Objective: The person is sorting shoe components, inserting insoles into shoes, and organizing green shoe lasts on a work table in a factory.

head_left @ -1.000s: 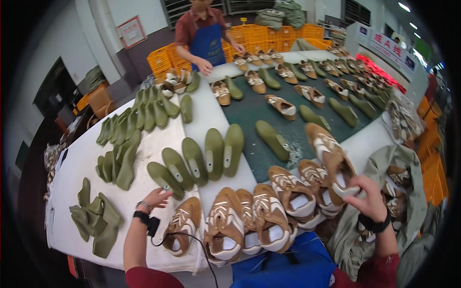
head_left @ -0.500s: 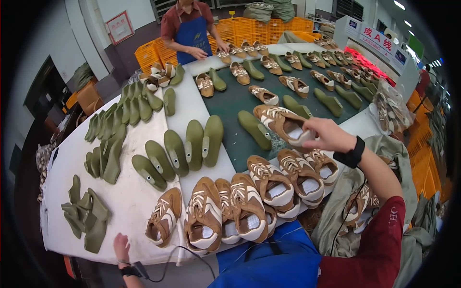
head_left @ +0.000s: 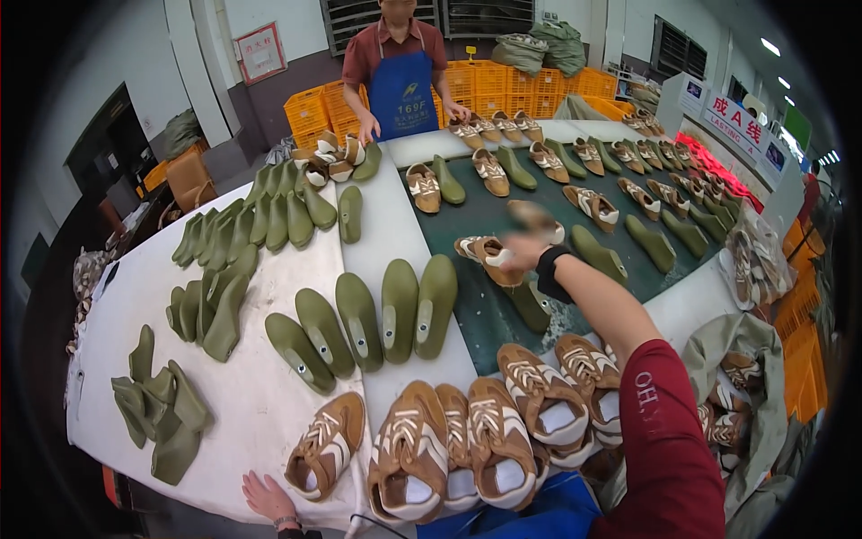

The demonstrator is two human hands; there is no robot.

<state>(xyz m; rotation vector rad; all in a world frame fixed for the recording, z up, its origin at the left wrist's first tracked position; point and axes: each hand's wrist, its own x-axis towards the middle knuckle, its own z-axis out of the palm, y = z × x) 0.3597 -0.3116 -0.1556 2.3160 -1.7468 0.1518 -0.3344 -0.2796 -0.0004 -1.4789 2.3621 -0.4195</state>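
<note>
Your right hand (head_left: 519, 244) is stretching far out over the green mat (head_left: 539, 211), and it is blurring, so I cannot tell how wide your fingers are standing. It is hovering right at a brown shoe (head_left: 485, 256) that is lying on the mat on its own, touching it or just about; I cannot tell whether you are gripping it. A second blurred shoe (head_left: 536, 218) is sitting just behind your hand. A black wristband (head_left: 548, 272) is wrapping your wrist, and your red sleeve (head_left: 660, 431) is filling the lower right.

Your left hand (head_left: 267, 496) is resting down at the near edge of the white desk (head_left: 242, 395), fingers lying loose and holding nothing, just beside the single shoe (head_left: 325, 445) at the left end of the near row. That near row (head_left: 467, 440) is packing brown shoes side by side, touching one another.

Four green lasts (head_left: 368, 319) are fanning out in the middle of the desk, more lasts (head_left: 260, 225) are lining up toward the far left, and a small heap (head_left: 162, 409) is piling at the left edge.

Across the desk a person in a blue apron (head_left: 402, 90) is standing with both hands on the shoes there, orange crates (head_left: 485, 85) stacking behind.
</note>
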